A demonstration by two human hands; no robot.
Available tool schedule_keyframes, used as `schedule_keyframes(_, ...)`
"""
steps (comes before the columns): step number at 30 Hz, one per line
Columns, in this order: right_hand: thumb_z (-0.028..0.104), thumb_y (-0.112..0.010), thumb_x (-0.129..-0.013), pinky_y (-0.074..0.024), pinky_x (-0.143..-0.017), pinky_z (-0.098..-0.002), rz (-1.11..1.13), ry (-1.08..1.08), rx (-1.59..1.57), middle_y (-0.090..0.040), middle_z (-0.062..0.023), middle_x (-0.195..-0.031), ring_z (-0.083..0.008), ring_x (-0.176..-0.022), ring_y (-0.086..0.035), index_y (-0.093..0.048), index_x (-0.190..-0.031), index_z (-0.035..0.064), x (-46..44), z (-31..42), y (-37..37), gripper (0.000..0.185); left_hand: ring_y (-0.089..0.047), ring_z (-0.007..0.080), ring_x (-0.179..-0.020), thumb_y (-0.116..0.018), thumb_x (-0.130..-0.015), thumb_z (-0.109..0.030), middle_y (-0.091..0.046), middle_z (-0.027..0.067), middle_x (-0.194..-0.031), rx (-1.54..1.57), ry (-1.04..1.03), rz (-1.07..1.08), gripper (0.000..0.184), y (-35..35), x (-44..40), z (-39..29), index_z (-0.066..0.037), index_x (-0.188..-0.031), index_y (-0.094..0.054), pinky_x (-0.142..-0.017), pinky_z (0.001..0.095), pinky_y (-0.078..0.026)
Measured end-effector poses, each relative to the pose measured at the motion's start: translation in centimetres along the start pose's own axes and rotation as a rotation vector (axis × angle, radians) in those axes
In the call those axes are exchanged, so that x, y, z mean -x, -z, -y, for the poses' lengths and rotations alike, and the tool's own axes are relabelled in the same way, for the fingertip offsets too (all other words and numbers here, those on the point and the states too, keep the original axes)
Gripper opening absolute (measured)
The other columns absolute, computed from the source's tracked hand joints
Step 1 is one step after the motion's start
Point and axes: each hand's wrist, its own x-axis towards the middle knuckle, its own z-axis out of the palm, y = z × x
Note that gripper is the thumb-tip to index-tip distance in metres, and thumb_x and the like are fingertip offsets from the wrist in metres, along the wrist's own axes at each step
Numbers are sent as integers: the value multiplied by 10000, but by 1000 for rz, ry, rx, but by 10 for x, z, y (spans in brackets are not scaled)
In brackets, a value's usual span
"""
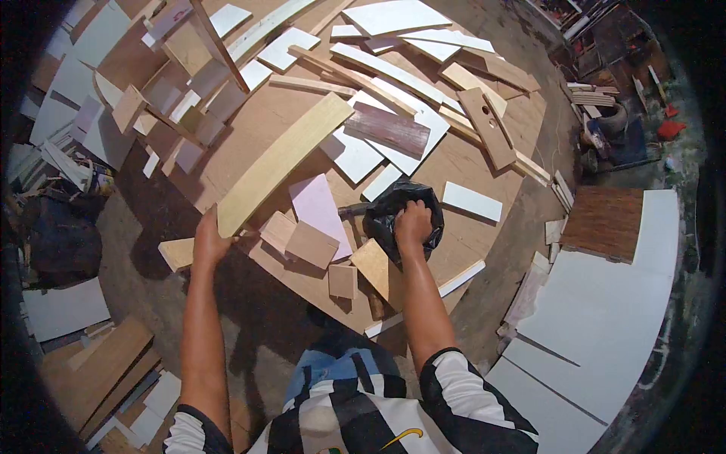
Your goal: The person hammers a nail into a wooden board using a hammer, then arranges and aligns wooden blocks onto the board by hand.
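Observation:
My left hand (210,240) grips the near end of a long pale yellow board (283,163), which slants away over the wooden table (302,291). In the mouth of a black plastic bag (386,216) is my right hand (414,225), its fingers curled; what they hold, if anything, is hidden. Left of the bag, a hammer-like tool (354,209) lies partly covered. A pink board (324,208) and wood blocks (311,244) sit between my hands. Close to the bag's near side is a light wood piece (370,266).
White boards (386,64), a dark reddish piece (387,129) and a board with holes (486,125) cover the far side. A wooden frame-like structure (170,83) stands at the upper left. Large white panels (597,303) lie at the right, brown boards (106,371) at the lower left.

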Motion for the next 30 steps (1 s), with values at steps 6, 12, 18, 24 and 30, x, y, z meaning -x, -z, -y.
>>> schedule_keyframes(6,603,-792,-743,-320,-1129,-610,-170,-126,107,-434,-278,-1485,-462,-1410,-351,-657,-1304,76,38,28,61,782,-519,403,-1332,-927,-572,-89,-546,261,-1420,-2,12,2,997,4,1,-1,57,-1440,-458,-1119,430,-424)
schedule_keyframes(12,490,-812,-710,-406,-1079,-557,111,-82,-55,-401,-260,-1512,-445,-1384,-387,-575,-1362,21,23,19,40,838,-512,404,-1337,-930,-563,-96,-550,261,-1415,10,-14,-18,990,3,2,-3,50,-1430,-474,-1136,435,-408)
schedule_keyframes(18,-9,-506,-684,-497,-802,-479,-309,214,-604,-597,-214,-921,-416,-882,-608,-608,-997,-36,6,10,20,330,-493,395,-1358,-911,-565,-81,-535,260,-1433,33,42,-7,986,6,2,-8,51,-1437,-468,-1145,436,-398)
schedule_keyframes(24,42,-491,-674,-480,-717,-469,-276,325,-746,-510,-192,-861,-379,-757,-548,-583,-977,-61,-2,43,81,334,-474,389,-1375,-889,-585,-73,-517,250,-1457,-26,52,-11,984,-4,4,-2,45,-1457,-450,-1163,431,-379)
schedule_keyframes(30,36,-488,-713,-474,-715,-444,-236,340,-912,-522,-178,-850,-363,-785,-559,-591,-986,-65,-16,83,100,309,-480,399,-1366,-851,-629,-69,-521,264,-1445,32,46,-11,923,4,5,-9,56,-1453,-454,-1161,429,-378)
